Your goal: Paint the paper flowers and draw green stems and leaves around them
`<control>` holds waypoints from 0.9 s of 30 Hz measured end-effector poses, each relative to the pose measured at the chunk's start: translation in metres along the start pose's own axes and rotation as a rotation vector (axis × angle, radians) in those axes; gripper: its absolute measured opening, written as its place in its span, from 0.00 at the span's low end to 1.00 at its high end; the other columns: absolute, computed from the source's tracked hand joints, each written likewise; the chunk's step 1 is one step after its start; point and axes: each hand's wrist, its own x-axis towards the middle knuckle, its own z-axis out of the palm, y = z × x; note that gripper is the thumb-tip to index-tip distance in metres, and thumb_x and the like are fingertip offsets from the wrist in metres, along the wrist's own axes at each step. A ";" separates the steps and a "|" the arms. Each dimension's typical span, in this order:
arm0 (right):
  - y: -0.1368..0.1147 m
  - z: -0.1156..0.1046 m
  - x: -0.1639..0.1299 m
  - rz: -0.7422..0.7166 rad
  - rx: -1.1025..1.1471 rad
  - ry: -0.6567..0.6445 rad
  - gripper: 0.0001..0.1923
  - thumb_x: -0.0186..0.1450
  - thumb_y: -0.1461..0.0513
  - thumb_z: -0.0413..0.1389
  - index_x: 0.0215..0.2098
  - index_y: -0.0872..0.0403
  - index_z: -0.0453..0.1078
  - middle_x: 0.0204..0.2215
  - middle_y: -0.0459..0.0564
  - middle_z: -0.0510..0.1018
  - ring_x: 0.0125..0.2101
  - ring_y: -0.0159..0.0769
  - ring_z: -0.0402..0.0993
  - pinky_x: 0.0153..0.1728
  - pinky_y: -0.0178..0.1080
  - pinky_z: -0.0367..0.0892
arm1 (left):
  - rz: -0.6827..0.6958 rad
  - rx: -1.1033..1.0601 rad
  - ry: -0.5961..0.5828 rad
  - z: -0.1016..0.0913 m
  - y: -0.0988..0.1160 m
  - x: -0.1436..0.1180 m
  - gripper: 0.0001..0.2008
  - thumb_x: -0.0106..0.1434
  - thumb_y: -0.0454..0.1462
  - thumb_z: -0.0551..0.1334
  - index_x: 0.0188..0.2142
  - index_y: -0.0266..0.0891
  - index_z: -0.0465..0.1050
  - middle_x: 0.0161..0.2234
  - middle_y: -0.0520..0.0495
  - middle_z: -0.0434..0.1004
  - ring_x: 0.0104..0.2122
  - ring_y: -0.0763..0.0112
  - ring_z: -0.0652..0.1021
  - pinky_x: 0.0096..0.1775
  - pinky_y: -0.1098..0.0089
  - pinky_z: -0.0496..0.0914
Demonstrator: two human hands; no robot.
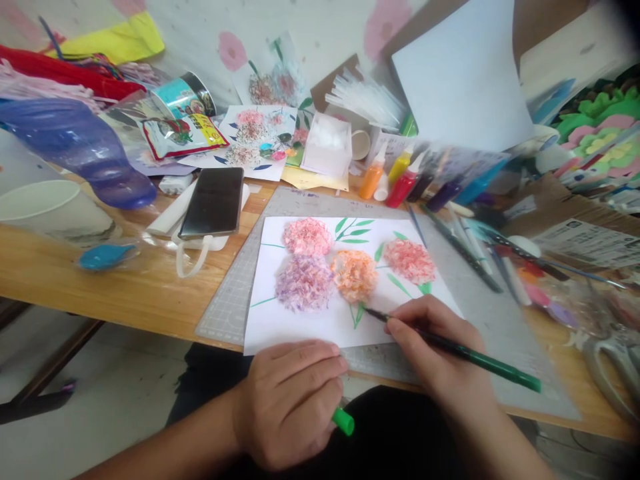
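Note:
White paper [295,333] lies on the grey cutting mat, bearing fluffy pink, purple, orange and red flower heads with green drawn leaves. My right hand [437,343] is closed in a writing grip round a dark green marker [493,367]. The marker's tip touches the paper by the leaves below the orange flower [356,275]. At the paper's lower edge, my left hand [293,400] has its fingers curled round a bright green marker [343,421], of which only one end shows. The rest of that marker is hidden by the hand.
The cutting mat [225,313] covers the middle of the wooden table [165,297]. A phone [213,200] and a paper cup [45,207] are on the left. Paint bottles [401,185] stand behind the paper. Pens [463,247] and scissors [613,373] lie at the right.

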 end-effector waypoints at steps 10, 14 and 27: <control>0.001 0.004 0.001 -0.059 0.027 -0.051 0.05 0.61 0.61 0.58 0.27 0.51 0.69 0.20 0.41 0.73 0.21 0.27 0.68 0.20 0.29 0.62 | -0.002 -0.007 -0.001 0.003 -0.001 -0.006 0.11 0.57 0.31 0.55 0.34 0.28 0.76 0.38 0.38 0.82 0.45 0.58 0.80 0.46 0.62 0.78; 0.003 0.005 0.001 -0.021 0.010 0.015 0.04 0.61 0.62 0.58 0.28 0.51 0.69 0.21 0.41 0.74 0.21 0.27 0.68 0.21 0.30 0.62 | 0.003 -0.001 -0.003 0.005 0.000 -0.008 0.11 0.58 0.32 0.55 0.34 0.28 0.76 0.39 0.38 0.82 0.45 0.58 0.79 0.45 0.62 0.78; 0.000 0.000 0.005 -0.032 0.091 -0.080 0.05 0.60 0.62 0.58 0.26 0.51 0.70 0.21 0.42 0.74 0.21 0.28 0.69 0.20 0.30 0.63 | 0.000 0.003 -0.004 -0.001 -0.001 0.006 0.10 0.60 0.32 0.55 0.31 0.29 0.75 0.34 0.39 0.83 0.39 0.59 0.82 0.43 0.65 0.79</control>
